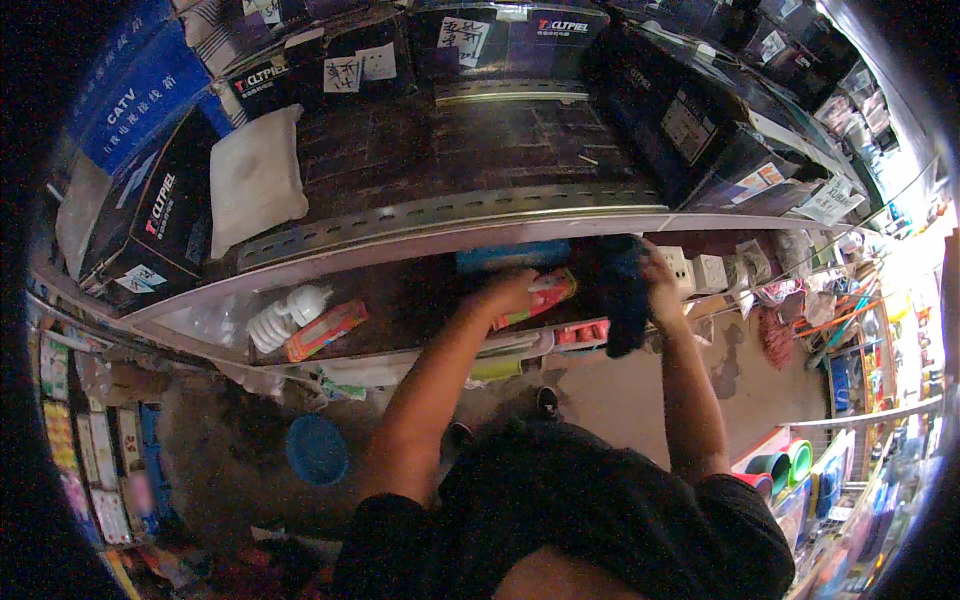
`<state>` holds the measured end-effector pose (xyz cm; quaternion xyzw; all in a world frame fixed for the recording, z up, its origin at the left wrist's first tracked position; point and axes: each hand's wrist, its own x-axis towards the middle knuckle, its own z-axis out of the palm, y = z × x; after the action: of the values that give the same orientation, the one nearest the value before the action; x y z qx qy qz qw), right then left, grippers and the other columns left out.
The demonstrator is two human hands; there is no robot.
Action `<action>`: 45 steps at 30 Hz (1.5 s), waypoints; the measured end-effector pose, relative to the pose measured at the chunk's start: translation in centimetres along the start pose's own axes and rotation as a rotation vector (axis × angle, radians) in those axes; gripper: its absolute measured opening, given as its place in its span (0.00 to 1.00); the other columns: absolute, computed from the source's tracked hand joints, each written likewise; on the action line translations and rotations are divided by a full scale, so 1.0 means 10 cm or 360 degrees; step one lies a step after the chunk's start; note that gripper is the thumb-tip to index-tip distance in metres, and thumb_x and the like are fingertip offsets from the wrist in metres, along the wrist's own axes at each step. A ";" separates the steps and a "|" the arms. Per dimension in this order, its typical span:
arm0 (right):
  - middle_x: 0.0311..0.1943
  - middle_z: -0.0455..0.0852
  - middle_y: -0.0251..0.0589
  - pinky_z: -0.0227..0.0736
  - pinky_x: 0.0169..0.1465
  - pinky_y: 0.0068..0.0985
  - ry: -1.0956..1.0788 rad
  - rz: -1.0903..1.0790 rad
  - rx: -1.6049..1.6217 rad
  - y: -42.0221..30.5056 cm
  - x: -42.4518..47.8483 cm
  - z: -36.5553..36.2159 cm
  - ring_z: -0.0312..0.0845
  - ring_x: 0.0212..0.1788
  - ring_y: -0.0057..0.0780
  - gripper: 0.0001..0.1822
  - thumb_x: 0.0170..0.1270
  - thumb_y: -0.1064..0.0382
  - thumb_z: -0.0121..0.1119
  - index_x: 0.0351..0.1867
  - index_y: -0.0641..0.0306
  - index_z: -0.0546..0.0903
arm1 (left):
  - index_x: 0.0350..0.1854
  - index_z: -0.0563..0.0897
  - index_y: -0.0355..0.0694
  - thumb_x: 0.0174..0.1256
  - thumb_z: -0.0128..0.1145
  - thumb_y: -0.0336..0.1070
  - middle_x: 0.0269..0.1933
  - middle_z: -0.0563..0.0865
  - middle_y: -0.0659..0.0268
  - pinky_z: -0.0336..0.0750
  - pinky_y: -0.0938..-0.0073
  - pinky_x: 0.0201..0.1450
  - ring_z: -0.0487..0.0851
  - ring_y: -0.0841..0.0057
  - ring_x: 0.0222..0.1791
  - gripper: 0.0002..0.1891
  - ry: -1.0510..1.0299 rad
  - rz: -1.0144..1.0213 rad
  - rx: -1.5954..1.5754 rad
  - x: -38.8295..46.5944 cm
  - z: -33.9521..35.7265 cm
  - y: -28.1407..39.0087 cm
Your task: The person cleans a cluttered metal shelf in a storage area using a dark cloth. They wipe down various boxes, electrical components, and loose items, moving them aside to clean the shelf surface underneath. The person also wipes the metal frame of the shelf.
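On the lower shelf, my left hand (pixel 511 292) grips a small red-and-green carton (pixel 553 294), its fingers partly blurred. A dark cloth (pixel 626 300) hangs from my right hand (pixel 660 283) over the shelf's front edge. Behind my left hand lies a blue object (pixel 514 256), too blurred to name. Further left on this shelf rest a white spiral fluorescent bulb (pixel 277 322) and another red carton (pixel 326 330). White socket plates (pixel 679 270) stand just right of my right hand.
The shelf above holds black cartons (pixel 169 206), a white pouch (pixel 256 176) and a slotted metal rail (pixel 450 214) along its front. A blue basin (pixel 317 448) is on the floor at left. Long-handled tools and a red mop head (pixel 776 335) stand at right.
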<state>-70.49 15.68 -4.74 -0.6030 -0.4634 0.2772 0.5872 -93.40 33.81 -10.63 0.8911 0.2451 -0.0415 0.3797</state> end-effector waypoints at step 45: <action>0.58 0.78 0.45 0.67 0.63 0.41 -0.0511 0.0911 0.1241 0.17 -0.02 2.84 0.75 0.58 0.43 0.22 0.69 0.55 0.50 0.61 0.59 0.73 | 0.52 0.68 0.35 0.48 0.69 0.34 0.46 0.80 0.47 0.75 0.55 0.47 0.80 0.50 0.45 0.29 0.1269 -0.0709 -0.0260 -3.43 -0.57 -1.45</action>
<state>-95.10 28.51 -10.90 -0.3917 -0.2262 0.6684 0.5905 -130.93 32.44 -7.23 0.7303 0.5600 0.2431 0.3065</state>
